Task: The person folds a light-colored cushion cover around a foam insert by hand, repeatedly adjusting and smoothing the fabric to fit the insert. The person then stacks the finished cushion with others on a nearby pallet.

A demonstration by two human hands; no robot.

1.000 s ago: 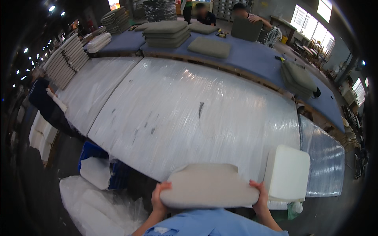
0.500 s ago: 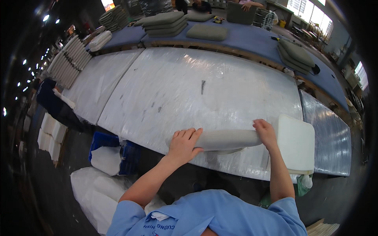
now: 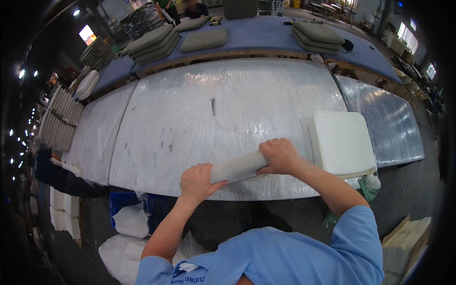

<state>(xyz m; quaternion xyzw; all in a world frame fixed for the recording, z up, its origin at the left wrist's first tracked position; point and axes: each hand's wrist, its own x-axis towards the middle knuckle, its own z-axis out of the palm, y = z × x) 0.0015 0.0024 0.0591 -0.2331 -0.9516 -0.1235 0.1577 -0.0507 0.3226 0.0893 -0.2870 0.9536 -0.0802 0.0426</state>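
Note:
A light grey seat cushion (image 3: 239, 166) stands nearly edge-on at the front of the plastic-wrapped table (image 3: 180, 114), slanting up toward the right. My left hand (image 3: 196, 182) is closed around its left end, thumb on the near side. At the other end, my right hand (image 3: 279, 156) grips it with the fingers over the top edge. The cushion's underside is mostly hidden from me. White foam pads (image 3: 344, 142) with rounded corners lie stacked on the table to the right of my right hand.
Behind the wrapped table runs a blue-topped bench (image 3: 256, 38) with stacks of green-grey cushions (image 3: 318, 35). A blue crate (image 3: 156, 209) and a white plastic bag (image 3: 121, 254) are on the floor at left. A co-worker's dark sleeve (image 3: 54, 173) shows at far left.
My right hand has moved left along the cushion, from near its right end to a firm grip. The cushion has tilted, its right end higher. My view has shifted to the right.

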